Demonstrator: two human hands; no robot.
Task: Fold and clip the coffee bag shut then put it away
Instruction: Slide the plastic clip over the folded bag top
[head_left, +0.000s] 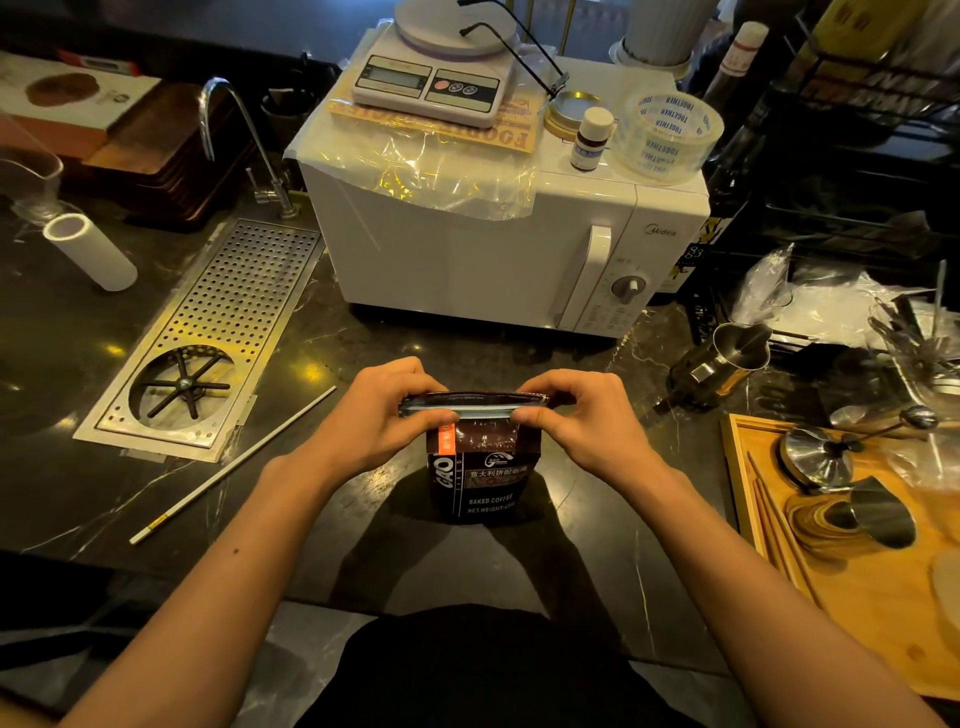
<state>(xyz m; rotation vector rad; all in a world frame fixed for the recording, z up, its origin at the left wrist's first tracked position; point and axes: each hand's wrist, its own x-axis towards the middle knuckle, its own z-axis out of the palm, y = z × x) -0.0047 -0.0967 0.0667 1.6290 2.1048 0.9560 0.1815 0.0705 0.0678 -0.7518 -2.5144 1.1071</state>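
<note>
Currently the coffee bag (480, 467) stands upright on the dark surface (363, 519) in front of the microwave (467, 249). Left hand (379, 415) and right hand (576, 421) each pinch an end of the folded top. Risks: no clip visible in either hand or nearby, so freeing one hand to fetch it likely lets the fold spring open. Uneven pinch could skew the crease; pushing down may tip the bag.

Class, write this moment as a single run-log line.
stage: folding | left hand: pinching coffee bag top | right hand: pinching same fold | bag: upright on counter | clip: none visible
</note>
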